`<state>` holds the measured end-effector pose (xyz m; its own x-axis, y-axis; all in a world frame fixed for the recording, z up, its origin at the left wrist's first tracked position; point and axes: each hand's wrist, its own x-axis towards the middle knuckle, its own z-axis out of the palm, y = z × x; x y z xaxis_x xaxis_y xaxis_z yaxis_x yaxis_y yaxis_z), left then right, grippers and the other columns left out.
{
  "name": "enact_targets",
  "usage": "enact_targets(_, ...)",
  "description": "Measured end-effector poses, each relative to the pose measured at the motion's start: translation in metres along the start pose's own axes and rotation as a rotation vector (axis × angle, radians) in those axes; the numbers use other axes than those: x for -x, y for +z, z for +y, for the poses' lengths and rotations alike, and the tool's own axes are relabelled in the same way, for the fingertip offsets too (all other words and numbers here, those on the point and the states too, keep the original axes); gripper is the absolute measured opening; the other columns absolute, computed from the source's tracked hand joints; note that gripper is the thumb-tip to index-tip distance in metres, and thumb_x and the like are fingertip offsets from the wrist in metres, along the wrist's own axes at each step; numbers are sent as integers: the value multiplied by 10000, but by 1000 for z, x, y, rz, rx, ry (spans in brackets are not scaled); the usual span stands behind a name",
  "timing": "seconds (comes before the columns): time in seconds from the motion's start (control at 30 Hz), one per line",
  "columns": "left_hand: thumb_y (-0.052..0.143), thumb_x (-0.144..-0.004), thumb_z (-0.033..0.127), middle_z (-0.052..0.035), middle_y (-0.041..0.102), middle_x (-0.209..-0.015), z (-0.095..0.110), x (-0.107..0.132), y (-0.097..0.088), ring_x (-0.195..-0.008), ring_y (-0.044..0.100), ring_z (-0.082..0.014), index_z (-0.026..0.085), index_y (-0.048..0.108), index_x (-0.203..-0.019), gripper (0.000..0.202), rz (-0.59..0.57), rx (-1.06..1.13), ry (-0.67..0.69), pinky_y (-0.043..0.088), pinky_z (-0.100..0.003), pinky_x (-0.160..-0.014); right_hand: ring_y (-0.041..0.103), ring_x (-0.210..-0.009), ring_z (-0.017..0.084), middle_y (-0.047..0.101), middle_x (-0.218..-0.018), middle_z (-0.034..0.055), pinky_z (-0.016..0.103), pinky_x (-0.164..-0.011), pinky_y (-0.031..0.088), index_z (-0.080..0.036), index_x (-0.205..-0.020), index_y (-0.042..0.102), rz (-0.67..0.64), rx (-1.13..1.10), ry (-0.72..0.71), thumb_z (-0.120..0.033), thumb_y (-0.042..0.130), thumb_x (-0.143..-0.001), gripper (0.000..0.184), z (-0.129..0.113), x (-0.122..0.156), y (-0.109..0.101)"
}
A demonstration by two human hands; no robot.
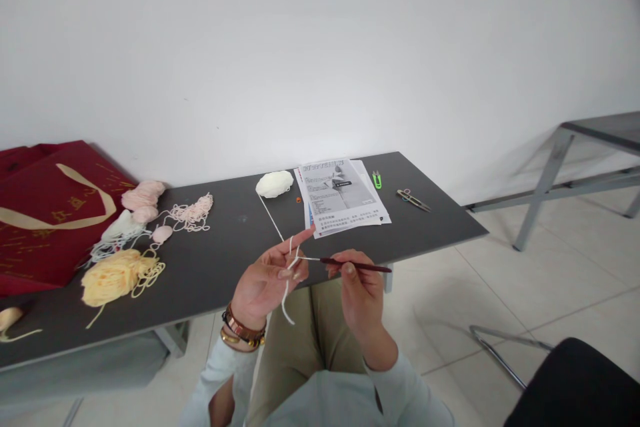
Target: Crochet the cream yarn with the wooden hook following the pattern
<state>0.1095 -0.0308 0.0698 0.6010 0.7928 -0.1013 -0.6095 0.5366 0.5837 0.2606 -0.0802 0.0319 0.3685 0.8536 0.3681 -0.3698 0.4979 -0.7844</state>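
Note:
My left hand [267, 277] holds white yarn [286, 300] pinched between thumb and fingers, its index finger stretched out with the strand passing over it. The loose tail hangs below the hand. From the index finger the strand runs back to a white yarn ball [275, 184] on the table. My right hand [361, 290] grips a crochet hook [356, 265] with a dark red handle. The hook's thin metal tip points left and meets the white yarn at the left fingers; whether a loop sits on it is too small to tell.
Printed sheets [340, 197] lie on the dark table [225, 267], with green thread snips [377, 179] and scissors [413, 200] to their right. Pink yarn [143, 200], yellow yarn [117, 277] and a red bag [45, 213] are at left. A black chair [575, 387] stands lower right.

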Motion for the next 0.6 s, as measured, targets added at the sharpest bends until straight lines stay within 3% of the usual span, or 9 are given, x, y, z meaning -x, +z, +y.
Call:
enact_targets(0.43, 652, -514, 33, 37, 433, -569, 2, 0, 2, -579, 416, -102, -2, 586, -1200, 691, 45, 71, -9, 345, -265, -577, 554, -591, 116, 629, -749, -5, 270, -588, 468, -221, -801, 676, 72, -127, 182, -351, 655, -812, 132, -4, -12, -3)
enact_targets(0.6, 697, -563, 42, 6, 536, -600, -2, -7, -8, -635, 473, -113, 53, 647, -1149, 588, 87, -127, 74, 366, -259, -623, 531, -549, 94, 641, -768, -1, 238, -515, 455, -214, -780, 680, 117, -306, 381, -335, 707, -767, 125, -1, -11, -1)
